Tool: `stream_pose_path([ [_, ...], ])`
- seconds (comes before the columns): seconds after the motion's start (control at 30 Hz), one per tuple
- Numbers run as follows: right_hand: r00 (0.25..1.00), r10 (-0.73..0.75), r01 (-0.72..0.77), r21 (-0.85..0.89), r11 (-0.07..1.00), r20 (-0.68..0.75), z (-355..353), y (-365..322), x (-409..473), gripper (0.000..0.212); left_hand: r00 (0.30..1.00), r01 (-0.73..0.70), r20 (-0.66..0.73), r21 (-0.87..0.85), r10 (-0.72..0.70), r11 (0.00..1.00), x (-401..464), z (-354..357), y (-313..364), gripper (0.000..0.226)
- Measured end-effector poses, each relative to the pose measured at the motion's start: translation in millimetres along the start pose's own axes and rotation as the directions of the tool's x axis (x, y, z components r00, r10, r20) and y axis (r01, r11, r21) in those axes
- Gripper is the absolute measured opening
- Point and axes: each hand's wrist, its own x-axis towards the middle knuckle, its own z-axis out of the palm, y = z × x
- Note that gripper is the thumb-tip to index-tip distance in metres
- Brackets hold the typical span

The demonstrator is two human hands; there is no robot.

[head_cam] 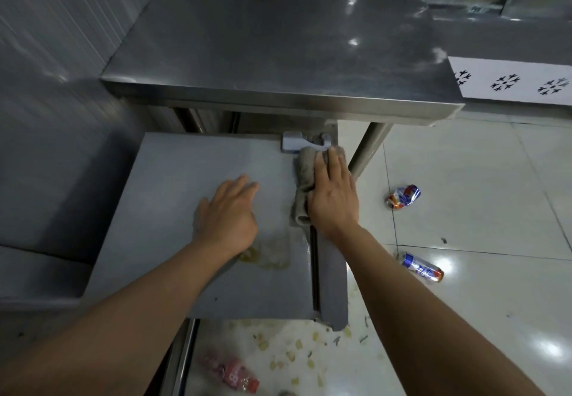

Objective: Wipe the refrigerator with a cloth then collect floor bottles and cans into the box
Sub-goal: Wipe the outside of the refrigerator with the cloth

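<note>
The grey refrigerator door [173,210] fills the middle of the head view, with a handle [294,143] at its far right and a yellowish smear [272,250] near its centre. My right hand [334,197] presses a beige cloth [305,179] flat against the door just below the handle. My left hand [229,213] rests with spread fingers on the door, left of the cloth. On the floor lie a crushed blue and red can [402,197], a blue and red can [422,267] and a pink-labelled bottle [232,372].
A stainless steel counter [278,39] juts out above the door, with a metal leg [368,148] at the right. Food scraps [294,349] litter the white tiled floor [479,179] below the door. A white panel with black snowflake marks [510,81] sits at far right.
</note>
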Motion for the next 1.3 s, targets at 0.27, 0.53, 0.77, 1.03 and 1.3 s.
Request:
stream_pose_path([
  [0.27, 0.992, -0.127, 0.128, -0.043, 0.991, 0.02, 8, 2, -105, 0.065, 0.998, -0.064, 0.016, 0.046, 0.063, 0.997, -26, -1, -6, 0.059],
  [0.53, 0.987, -0.16, 0.16, -0.037, 0.986, 0.005, 4, -18, -23, 0.061, 0.992, -0.117, 0.056, -0.001, 0.117, 0.993, -25, -4, -14, 0.062],
  [0.77, 0.959, -0.282, 0.28, 0.055, 0.958, 0.033, 20, -29, -101, 0.064, 0.998, -0.061, 0.0, -0.045, 0.061, 0.997, -45, -21, -56, 0.06],
  [1.03, 0.994, -0.107, 0.105, -0.079, 0.991, -0.027, 24, -69, -47, 0.062, 0.998, 0.055, 0.035, 0.055, -0.057, 0.997, -69, -28, -117, 0.067],
  [1.3, 0.94, -0.338, 0.341, -0.11, 0.934, 0.047, 38, -96, -89, 0.06, 0.998, 0.003, 0.058, -0.029, -0.002, 1.0, -71, -27, -125, 0.067],
])
